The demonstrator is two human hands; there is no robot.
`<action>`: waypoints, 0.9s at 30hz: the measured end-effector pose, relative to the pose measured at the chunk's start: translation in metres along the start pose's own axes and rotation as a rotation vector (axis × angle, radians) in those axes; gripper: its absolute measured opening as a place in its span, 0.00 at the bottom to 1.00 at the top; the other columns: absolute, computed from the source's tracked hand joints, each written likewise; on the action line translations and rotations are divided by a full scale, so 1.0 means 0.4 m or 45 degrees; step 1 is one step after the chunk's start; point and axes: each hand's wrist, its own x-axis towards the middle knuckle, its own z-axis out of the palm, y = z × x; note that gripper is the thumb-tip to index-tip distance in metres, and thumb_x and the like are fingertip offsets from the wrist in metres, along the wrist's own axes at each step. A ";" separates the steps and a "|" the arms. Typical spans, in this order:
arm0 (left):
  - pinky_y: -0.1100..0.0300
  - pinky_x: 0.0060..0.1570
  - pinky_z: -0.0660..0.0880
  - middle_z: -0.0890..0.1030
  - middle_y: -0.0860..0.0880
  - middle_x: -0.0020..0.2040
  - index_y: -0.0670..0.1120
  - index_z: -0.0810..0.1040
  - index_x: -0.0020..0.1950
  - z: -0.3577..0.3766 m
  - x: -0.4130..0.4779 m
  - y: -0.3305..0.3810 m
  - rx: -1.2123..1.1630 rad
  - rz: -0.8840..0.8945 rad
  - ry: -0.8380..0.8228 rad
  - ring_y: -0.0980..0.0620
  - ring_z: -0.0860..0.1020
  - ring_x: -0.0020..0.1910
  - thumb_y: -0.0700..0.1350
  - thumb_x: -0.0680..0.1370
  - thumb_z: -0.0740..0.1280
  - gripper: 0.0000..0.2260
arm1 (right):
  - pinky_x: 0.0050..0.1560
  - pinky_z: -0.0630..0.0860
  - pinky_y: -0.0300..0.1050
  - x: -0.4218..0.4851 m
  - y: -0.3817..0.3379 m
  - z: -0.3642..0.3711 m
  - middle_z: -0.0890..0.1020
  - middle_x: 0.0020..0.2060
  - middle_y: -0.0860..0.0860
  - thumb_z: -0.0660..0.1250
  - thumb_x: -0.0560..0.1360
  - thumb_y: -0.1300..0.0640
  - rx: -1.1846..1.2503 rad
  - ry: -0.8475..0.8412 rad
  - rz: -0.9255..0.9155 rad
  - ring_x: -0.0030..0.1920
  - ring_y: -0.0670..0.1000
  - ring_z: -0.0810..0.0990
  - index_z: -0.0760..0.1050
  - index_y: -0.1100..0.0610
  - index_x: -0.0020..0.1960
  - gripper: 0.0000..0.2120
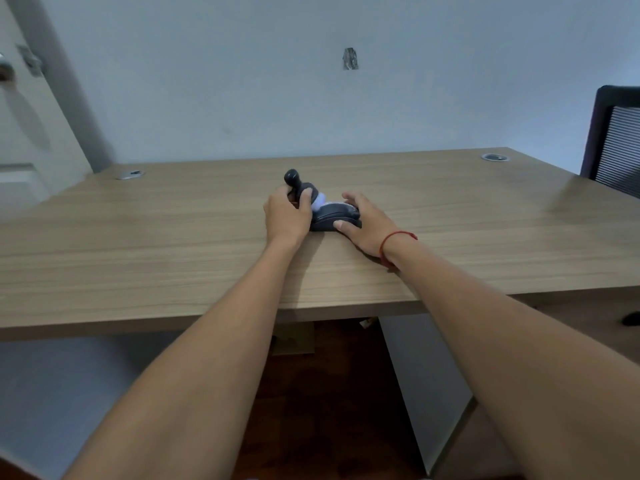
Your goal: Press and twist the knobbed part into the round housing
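Single view, from the camera worn on my head. It looks forward and tilts downward from above my shoulders, so my two forearms run from the bottom corners toward the middle of the picture. My left hand (287, 216) and right hand (367, 225) lie near the centre, at arm's length from the lens. The wooden desk (138, 244) spans the full width; its near edge crosses the lower half, and the floor under it shows below. The wide-angle lens bends the desk edges and takes in the pale wall (242, 81) straight ahead, a door (24, 133) at far left and a chair back (616, 140) at far right.
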 end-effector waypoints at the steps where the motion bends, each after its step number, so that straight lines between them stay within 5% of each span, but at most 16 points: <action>1: 0.55 0.49 0.76 0.83 0.41 0.48 0.38 0.79 0.49 -0.001 0.005 -0.010 0.054 -0.054 0.018 0.42 0.80 0.50 0.47 0.76 0.65 0.12 | 0.75 0.64 0.53 0.000 0.000 -0.002 0.70 0.74 0.55 0.68 0.78 0.56 0.001 -0.012 0.002 0.73 0.56 0.69 0.60 0.55 0.76 0.29; 4: 0.49 0.53 0.77 0.83 0.40 0.48 0.38 0.79 0.49 -0.004 0.006 -0.012 0.092 -0.069 0.070 0.41 0.79 0.51 0.47 0.76 0.65 0.13 | 0.75 0.63 0.52 0.001 0.002 -0.009 0.68 0.75 0.56 0.67 0.79 0.57 0.006 -0.042 0.028 0.74 0.56 0.68 0.58 0.55 0.78 0.31; 7: 0.59 0.45 0.76 0.84 0.43 0.45 0.39 0.80 0.48 -0.005 -0.004 0.011 -0.107 0.073 0.042 0.47 0.81 0.45 0.45 0.76 0.66 0.10 | 0.74 0.64 0.50 -0.003 0.001 -0.015 0.66 0.75 0.56 0.69 0.77 0.55 0.031 -0.011 0.065 0.75 0.56 0.67 0.56 0.55 0.79 0.35; 9: 0.63 0.43 0.74 0.84 0.43 0.45 0.40 0.80 0.48 -0.006 -0.004 0.010 -0.095 0.073 -0.013 0.49 0.80 0.44 0.45 0.76 0.66 0.09 | 0.72 0.66 0.50 -0.014 -0.007 -0.012 0.67 0.75 0.55 0.72 0.74 0.47 0.075 0.098 0.100 0.74 0.56 0.67 0.57 0.55 0.78 0.40; 13: 0.48 0.52 0.77 0.83 0.41 0.48 0.39 0.79 0.49 0.003 0.008 -0.018 0.099 -0.003 -0.021 0.41 0.80 0.50 0.47 0.75 0.65 0.12 | 0.70 0.67 0.55 -0.036 -0.034 0.011 0.71 0.69 0.55 0.67 0.67 0.28 -0.106 0.353 0.252 0.72 0.57 0.67 0.64 0.56 0.73 0.45; 16: 0.57 0.47 0.75 0.83 0.42 0.47 0.39 0.79 0.49 0.006 0.008 -0.009 0.033 0.060 -0.010 0.45 0.80 0.47 0.46 0.76 0.65 0.11 | 0.68 0.66 0.55 -0.036 -0.047 0.016 0.75 0.66 0.55 0.62 0.65 0.22 -0.217 0.418 0.352 0.69 0.58 0.70 0.70 0.58 0.67 0.46; 22: 0.72 0.34 0.70 0.81 0.47 0.40 0.40 0.80 0.47 0.000 -0.003 0.010 -0.175 0.127 -0.010 0.52 0.78 0.39 0.46 0.76 0.66 0.09 | 0.72 0.62 0.54 -0.029 -0.044 0.001 0.74 0.68 0.53 0.70 0.67 0.31 0.002 0.411 0.372 0.71 0.57 0.67 0.65 0.56 0.71 0.42; 27: 0.57 0.42 0.73 0.82 0.41 0.40 0.38 0.78 0.42 0.008 -0.002 0.000 0.001 0.170 -0.050 0.44 0.80 0.43 0.46 0.75 0.67 0.11 | 0.74 0.59 0.56 -0.029 -0.040 -0.004 0.77 0.66 0.52 0.66 0.72 0.33 0.001 0.340 0.356 0.70 0.56 0.69 0.67 0.54 0.70 0.35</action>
